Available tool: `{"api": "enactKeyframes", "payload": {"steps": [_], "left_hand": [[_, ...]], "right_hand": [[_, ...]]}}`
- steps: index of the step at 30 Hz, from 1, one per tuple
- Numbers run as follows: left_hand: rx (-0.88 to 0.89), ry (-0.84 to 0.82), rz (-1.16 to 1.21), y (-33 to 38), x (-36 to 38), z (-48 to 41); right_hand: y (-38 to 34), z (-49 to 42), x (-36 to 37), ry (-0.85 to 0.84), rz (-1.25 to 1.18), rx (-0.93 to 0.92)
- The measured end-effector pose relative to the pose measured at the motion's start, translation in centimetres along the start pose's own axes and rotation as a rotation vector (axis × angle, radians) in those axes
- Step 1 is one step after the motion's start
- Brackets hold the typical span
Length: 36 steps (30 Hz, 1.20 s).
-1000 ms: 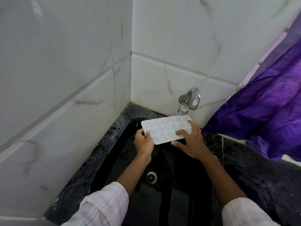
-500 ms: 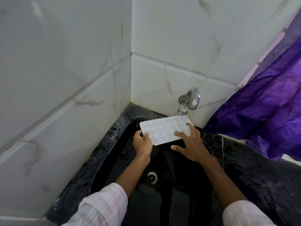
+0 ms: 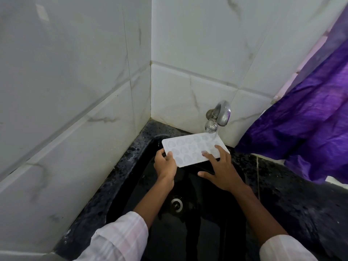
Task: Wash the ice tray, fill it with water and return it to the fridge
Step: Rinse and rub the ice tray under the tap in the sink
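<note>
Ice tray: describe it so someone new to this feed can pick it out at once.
Find the black sink in the corner of the white tiled walls, then the chrome tap above it. Just under the spout, the left hand grips the ice tray and the fingers of the right hand rest on it. It is the only white flat rectangle there, dimpled with small moulds.

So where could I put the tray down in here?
The sink floor around the drain looks bare. So does the black counter between the sink and the purple cloth. Under the tap it's crowded: the left hand grips the tray and the right hand rests on it.
</note>
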<state>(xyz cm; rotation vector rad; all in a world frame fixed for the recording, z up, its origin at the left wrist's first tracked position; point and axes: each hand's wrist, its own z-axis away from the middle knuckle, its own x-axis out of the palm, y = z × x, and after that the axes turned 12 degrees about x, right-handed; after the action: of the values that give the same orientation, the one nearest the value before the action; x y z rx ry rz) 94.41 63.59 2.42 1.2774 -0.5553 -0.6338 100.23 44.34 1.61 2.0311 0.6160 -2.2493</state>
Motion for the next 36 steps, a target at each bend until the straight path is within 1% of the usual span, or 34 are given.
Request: {"api": "enactKeyframes", "payload": {"steps": [3,7,11,13,14,16,18,19,21,23,24,26,28,32,34,36], "left_hand": [[0.008,-0.004,0.005,-0.1,-0.1,0.0],[0.018,-0.002,0.001,-0.4,0.0,0.2],[0.044,-0.019,-0.059,-0.5,-0.7,0.3],[0.059,-0.033,-0.1,-0.8,-1.4,0.2],[0.073,-0.039,-0.123,-1.0,-1.8,0.2],[0.1,-0.051,-0.171,-1.6,-2.6,0.1],[0.122,-0.067,-0.214,-2.2,-3.4,0.0],[0.131,-0.08,-0.242,-2.5,-3.8,-0.1],[0.156,-0.119,-0.317,-3.0,-4.5,-0.2],[0.201,-0.169,-0.395,-3.2,-5.2,-0.3],[0.232,-0.197,-0.425,-3.3,-5.5,-0.3],[0.295,-0.251,-0.45,-3.3,-6.0,-0.1],[0.348,-0.293,-0.449,-3.2,-6.5,0.2],[0.469,-0.409,-0.391,-3.2,-8.1,0.0],[0.58,-0.463,-0.392,-2.9,-8.9,-0.2],[0.71,-0.482,-0.42,-2.3,-9.5,-0.4]], "right_hand": [[-0.2,0.2,0.3,0.01,-0.004,0.016],[-0.6,0.6,0.8,-0.06,-0.052,0.062],[0.1,1.6,1.3,-0.132,-0.085,0.036],[0.4,2.3,2.0,-0.119,-0.18,0.029],[0.5,2.7,2.4,-0.092,-0.271,0.064],[0.4,3.1,3.2,-0.014,-0.458,0.217],[0.9,3.1,4.0,0.057,-0.572,0.386],[1.1,3.1,4.1,0.058,-0.622,0.465],[1.6,3.1,4.6,-0.011,-0.752,0.598],[1.7,3.3,5.3,-0.13,-0.896,0.688],[1.9,3.4,5.9,-0.185,-0.929,0.702],[2.1,3.7,6.9,-0.262,-0.897,0.696],[2.3,4.0,7.8,-0.278,-0.872,0.68],[2.2,4.8,8.1,-0.185,-0.872,0.649],[2.7,5.1,7.7,-0.124,-0.84,0.628],[2.7,5.5,6.9,-0.071,-0.837,0.571]]}}
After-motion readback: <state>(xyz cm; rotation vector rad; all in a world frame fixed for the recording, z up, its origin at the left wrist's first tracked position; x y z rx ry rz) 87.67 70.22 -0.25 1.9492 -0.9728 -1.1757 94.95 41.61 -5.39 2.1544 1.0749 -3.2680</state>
